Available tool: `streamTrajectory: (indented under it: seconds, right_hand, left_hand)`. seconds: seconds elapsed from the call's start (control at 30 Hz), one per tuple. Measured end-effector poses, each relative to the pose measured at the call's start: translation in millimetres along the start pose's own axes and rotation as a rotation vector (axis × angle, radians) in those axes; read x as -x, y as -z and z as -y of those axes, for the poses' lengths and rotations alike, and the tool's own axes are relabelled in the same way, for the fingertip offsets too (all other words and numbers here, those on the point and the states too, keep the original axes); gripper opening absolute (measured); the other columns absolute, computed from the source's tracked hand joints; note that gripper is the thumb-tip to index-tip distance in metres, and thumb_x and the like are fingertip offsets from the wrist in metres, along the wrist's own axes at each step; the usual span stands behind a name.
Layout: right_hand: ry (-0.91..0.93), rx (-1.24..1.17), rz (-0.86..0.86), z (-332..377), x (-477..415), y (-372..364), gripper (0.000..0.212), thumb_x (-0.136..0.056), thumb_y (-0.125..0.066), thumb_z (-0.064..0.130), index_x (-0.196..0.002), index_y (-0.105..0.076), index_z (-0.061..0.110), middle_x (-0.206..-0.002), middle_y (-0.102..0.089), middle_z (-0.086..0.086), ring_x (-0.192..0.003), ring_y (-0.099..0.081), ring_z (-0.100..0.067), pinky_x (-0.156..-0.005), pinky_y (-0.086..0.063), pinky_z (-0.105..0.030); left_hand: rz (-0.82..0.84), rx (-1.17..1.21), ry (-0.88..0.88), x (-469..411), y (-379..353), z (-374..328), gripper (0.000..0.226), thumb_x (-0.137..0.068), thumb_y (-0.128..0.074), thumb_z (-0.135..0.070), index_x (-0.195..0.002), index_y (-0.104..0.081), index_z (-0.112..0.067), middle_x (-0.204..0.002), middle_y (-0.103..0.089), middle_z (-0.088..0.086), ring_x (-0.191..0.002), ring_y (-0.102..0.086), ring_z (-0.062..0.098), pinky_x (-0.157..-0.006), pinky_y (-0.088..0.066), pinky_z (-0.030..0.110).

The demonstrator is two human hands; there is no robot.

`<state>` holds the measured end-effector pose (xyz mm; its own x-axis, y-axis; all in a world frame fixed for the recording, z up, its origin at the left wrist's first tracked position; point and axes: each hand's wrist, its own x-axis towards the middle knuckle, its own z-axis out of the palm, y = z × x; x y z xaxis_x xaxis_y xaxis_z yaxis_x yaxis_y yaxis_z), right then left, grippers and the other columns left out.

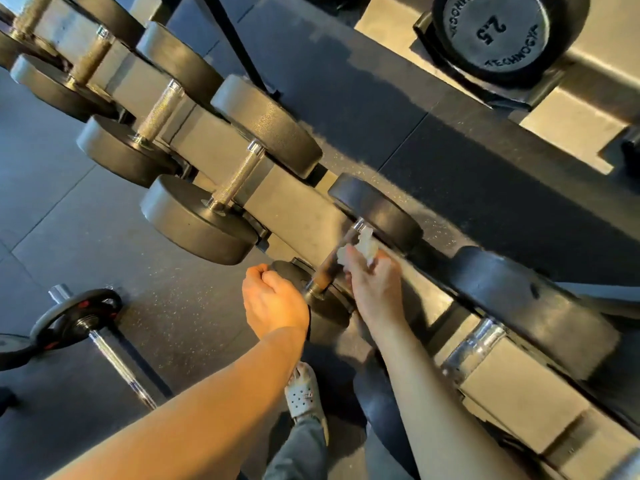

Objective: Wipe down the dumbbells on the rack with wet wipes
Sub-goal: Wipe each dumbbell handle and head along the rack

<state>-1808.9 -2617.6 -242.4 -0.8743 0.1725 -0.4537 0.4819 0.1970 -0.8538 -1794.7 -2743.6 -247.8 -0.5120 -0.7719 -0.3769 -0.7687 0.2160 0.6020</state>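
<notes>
A row of black dumbbells with knurled steel handles lies on a grey rack (298, 216) that runs from top left to bottom right. My right hand (375, 285) pinches a crumpled white wet wipe (363, 245) against the handle (332, 265) of the dumbbell straight ahead, near its far head (377, 209). My left hand (272, 301) rests with curled fingers on the rim of that dumbbell's near head (325, 310), partly hiding it. Whether the left hand grips the head is unclear.
Neighbouring dumbbells sit close on both sides: one (201, 220) to the left, a larger one (519, 306) to the right. An upper shelf holds a 25-marked dumbbell (491, 32). A barbell with plates (79, 317) lies on the dark rubber floor at left. My shoe (304, 393) is below.
</notes>
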Motion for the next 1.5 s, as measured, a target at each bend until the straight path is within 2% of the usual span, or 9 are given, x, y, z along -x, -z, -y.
streamTrajectory:
  seconds: [0.1, 0.2, 0.37, 0.6, 0.77, 0.93, 1.1, 1.37, 1.5]
  right_hand:
    - [0.026, 0.285, 0.003, 0.2, -4.7, -19.0, 0.038, -0.097, -0.052, 0.054, -0.100, -0.069, 0.021, -0.095, -0.069, 0.002, -0.093, -0.066, -0.014, -0.085, -0.057, -0.040]
    - [-0.054, 0.391, 0.239, 11.2, 7.8, -10.5, 0.025, -0.101, -0.056, 0.044, -0.087, -0.069, 0.028, -0.077, -0.070, 0.014, -0.080, -0.066, -0.001, -0.069, -0.055, -0.027]
    - [0.094, 0.502, 0.226, 30.6, 24.9, 0.1, 0.024, -0.101, -0.060, 0.040, -0.081, -0.064, 0.027, -0.069, -0.064, 0.009, -0.070, -0.062, 0.002, -0.058, -0.040, -0.012]
    - [0.071, 0.385, 0.455, 81.2, 19.8, 9.4, 0.014, -0.096, -0.069, 0.023, -0.108, -0.074, 0.028, -0.094, -0.074, 0.011, -0.091, -0.068, 0.002, -0.077, -0.051, -0.014]
    - [0.265, 0.535, 0.123, 122.6, -6.5, 48.5, 0.014, -0.093, -0.065, 0.020, -0.087, -0.074, 0.028, -0.078, -0.073, 0.003, -0.077, -0.070, -0.017, -0.081, -0.058, -0.049]
    - [0.345, 0.758, -0.066, 125.1, -73.4, 26.9, 0.033, -0.102, -0.050, 0.034, -0.075, -0.061, 0.019, -0.070, -0.059, 0.005, -0.069, -0.059, -0.014, -0.069, -0.051, -0.043]
    - [0.310, 0.939, -0.205, 90.3, -87.6, -3.0, 0.047, -0.105, -0.042, 0.048, -0.068, -0.051, 0.020, -0.064, -0.052, 0.003, -0.056, -0.048, -0.009, -0.052, -0.030, -0.026]
    - [0.340, 0.963, -0.169, 92.5, -91.3, -2.2, 0.032, -0.104, -0.049, 0.041, -0.082, -0.061, 0.021, -0.072, -0.060, 0.004, -0.064, -0.060, -0.011, -0.058, -0.052, -0.027]
    - [0.346, 0.985, -0.155, 93.4, -90.7, -1.0, 0.030, -0.103, -0.048, 0.041, -0.084, -0.061, 0.021, -0.074, -0.058, 0.005, -0.066, -0.059, -0.011, -0.058, -0.051, -0.027]
  left_hand:
    - [0.096, -0.064, -0.051, -7.6, 6.1, 1.0, 0.030, -0.106, -0.033, -0.023, -0.124, -0.055, -0.014, -0.121, -0.057, 0.007, -0.105, -0.054, 0.026, -0.092, -0.043, 0.039]
    - [0.311, -0.278, -0.221, -29.2, 23.8, 6.1, 0.022, -0.104, -0.038, -0.014, -0.115, -0.055, -0.007, -0.120, -0.056, 0.015, -0.108, -0.054, 0.033, -0.081, -0.038, 0.035]
    - [0.456, -0.253, -0.749, -44.0, 69.8, -13.1, 0.032, -0.101, -0.052, -0.032, -0.132, -0.059, -0.026, -0.120, -0.054, -0.012, -0.105, -0.053, 0.004, -0.083, -0.038, 0.016]
    - [1.084, 0.050, -0.584, -46.7, 51.2, -62.7, 0.013, -0.096, -0.071, -0.028, -0.104, -0.076, -0.037, -0.092, -0.077, -0.011, -0.083, -0.071, 0.001, -0.080, -0.059, 0.024]
    - [0.788, -0.034, -0.491, -75.4, 28.9, -65.5, 0.021, -0.091, -0.070, -0.015, -0.081, -0.080, -0.029, -0.073, -0.073, -0.007, -0.070, -0.066, 0.004, -0.067, -0.055, 0.024]
    - [0.797, -0.293, -0.660, -65.7, 0.5, -68.7, 0.021, -0.094, -0.058, -0.023, -0.097, -0.078, -0.017, -0.095, -0.073, 0.000, -0.081, -0.065, 0.008, -0.070, -0.051, 0.021]
    - [1.056, -0.135, -0.238, -49.0, -25.3, -69.5, 0.026, -0.104, -0.052, -0.032, -0.096, -0.072, -0.017, -0.087, -0.069, -0.002, -0.074, -0.063, 0.008, -0.061, -0.044, 0.021]
    - [1.102, -0.040, 0.209, -85.7, -37.2, -71.3, 0.023, -0.094, -0.071, -0.029, -0.114, -0.072, -0.017, -0.102, -0.071, 0.009, -0.087, -0.069, 0.018, -0.083, -0.061, 0.036]
    - [0.931, -0.120, -0.005, -86.8, -47.1, -72.5, 0.018, -0.096, -0.069, -0.028, -0.111, -0.068, -0.017, -0.098, -0.069, 0.002, -0.085, -0.069, 0.015, -0.073, -0.058, 0.031]
